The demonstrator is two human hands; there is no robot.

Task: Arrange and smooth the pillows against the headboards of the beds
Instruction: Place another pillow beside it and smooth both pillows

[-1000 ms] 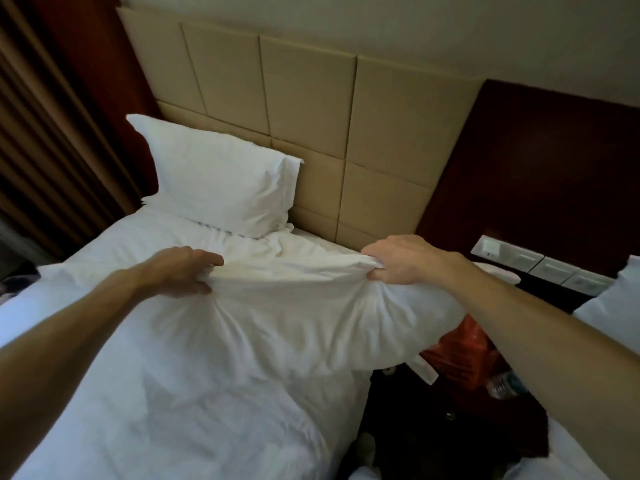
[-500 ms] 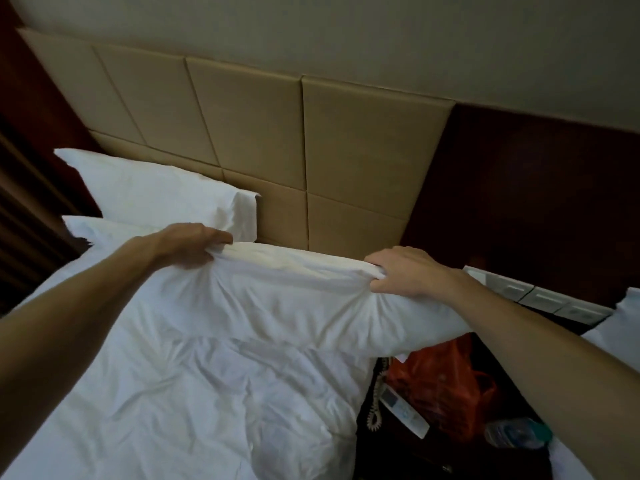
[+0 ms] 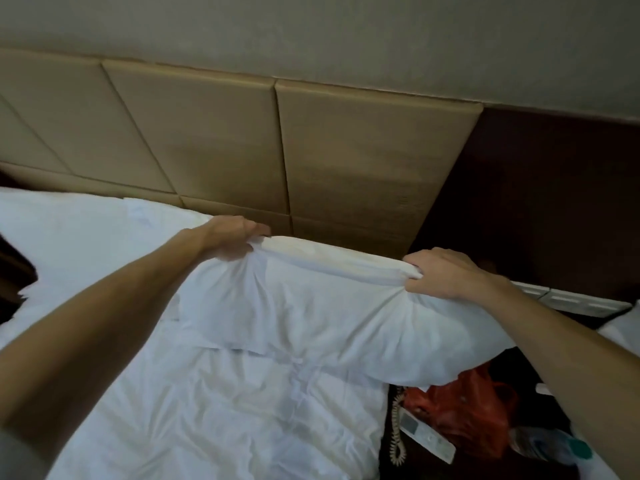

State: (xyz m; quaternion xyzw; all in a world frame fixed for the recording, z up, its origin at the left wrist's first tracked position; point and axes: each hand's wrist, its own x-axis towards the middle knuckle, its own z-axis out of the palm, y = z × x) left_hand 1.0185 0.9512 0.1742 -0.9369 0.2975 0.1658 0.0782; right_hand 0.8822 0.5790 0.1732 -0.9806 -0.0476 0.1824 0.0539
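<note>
- The pillow [image 3: 332, 317] is hanging lifted above the bed [image 3: 207, 410], its long axis running left to right, roughly parallel to the headboard [image 3: 346, 161], with its top edge just in front of the lowest padded panels.
- Its right end is sagging past the mattress edge, over the dark gap beside the bed.
- The left hand [image 3: 228, 239] is pinching the top edge near the pillow's left end, fingers curled shut over a gathered fold of the case.
- The right hand [image 3: 446, 273] is gripping the same edge near the right end, fingers closed tight on bunched fabric.
- Both hands are sitting on top of the pillow, so its bulk is hanging below and toward the person; the headboard is lying straight ahead, beyond the fingers.
- A second pillow [image 3: 86, 233] is already resting to the left against the headboard, leaving the open slot to its right.
- Judgement: the coming move is turning on a short push forward and slightly left, so the overhanging end lands on the mattress.
- Below the overhang, an orange bag [image 3: 460, 410] and a corded phone handset [image 3: 426, 438] are lying.
</note>
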